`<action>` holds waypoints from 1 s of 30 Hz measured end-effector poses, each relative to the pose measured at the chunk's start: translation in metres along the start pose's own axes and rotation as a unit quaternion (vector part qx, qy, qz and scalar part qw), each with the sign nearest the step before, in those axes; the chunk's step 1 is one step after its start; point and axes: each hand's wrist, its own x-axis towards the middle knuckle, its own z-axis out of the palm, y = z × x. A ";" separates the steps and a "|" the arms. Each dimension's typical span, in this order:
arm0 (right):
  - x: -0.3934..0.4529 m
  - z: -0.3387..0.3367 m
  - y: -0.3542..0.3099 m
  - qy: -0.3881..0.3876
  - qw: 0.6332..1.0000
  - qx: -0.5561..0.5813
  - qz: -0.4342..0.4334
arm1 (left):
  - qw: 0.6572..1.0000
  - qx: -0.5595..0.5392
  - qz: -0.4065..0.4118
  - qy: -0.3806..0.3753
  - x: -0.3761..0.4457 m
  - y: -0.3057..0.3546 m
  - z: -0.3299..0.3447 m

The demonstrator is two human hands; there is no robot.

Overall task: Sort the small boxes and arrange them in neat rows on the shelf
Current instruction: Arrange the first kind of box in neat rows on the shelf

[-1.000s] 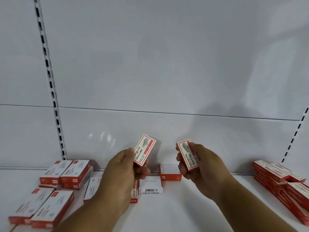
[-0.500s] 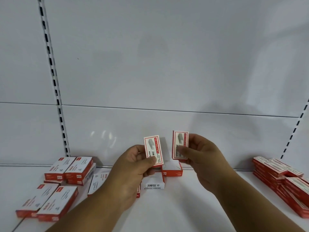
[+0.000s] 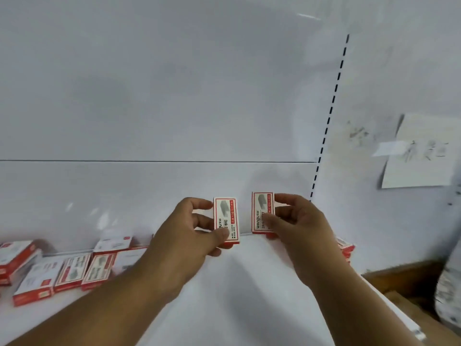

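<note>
**Two staple boxes presented for sorting**

Here the left hand (image 3: 192,236) pinches one staple box (image 3: 226,222) between thumb and curled fingers; the right hand (image 3: 296,228) pinches a second staple box (image 3: 262,213) likewise. Both are held upright, faces toward the camera and slightly apart, probably to compare labels before shelving. Loose boxes (image 3: 74,268) lie jumbled on the white shelf (image 3: 249,295) at left; a stack (image 3: 345,248) shows behind the right wrist; the back panel (image 3: 174,108) stands beyond

Shop or stockroom: white metal retail shelving, slotted upright (image 3: 328,121) at 1 o'clock, identical red-and-white staple boxes (image 3: 72,268) at 8 o'clock, handwritten paper notice (image 3: 421,151) at 3 o'clock.
</note>
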 end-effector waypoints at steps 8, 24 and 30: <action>0.034 -0.132 0.021 0.056 0.968 -0.243 -0.016 | 0.996 0.087 0.005 -0.028 -0.001 0.016 0.146; 0.078 -0.152 0.055 -0.037 0.900 -0.426 -0.084 | 0.959 0.272 -0.010 0.080 0.031 0.012 0.206; 0.068 -0.110 0.044 -0.057 0.917 -0.352 -0.178 | 0.945 0.293 0.046 0.138 0.009 0.001 0.175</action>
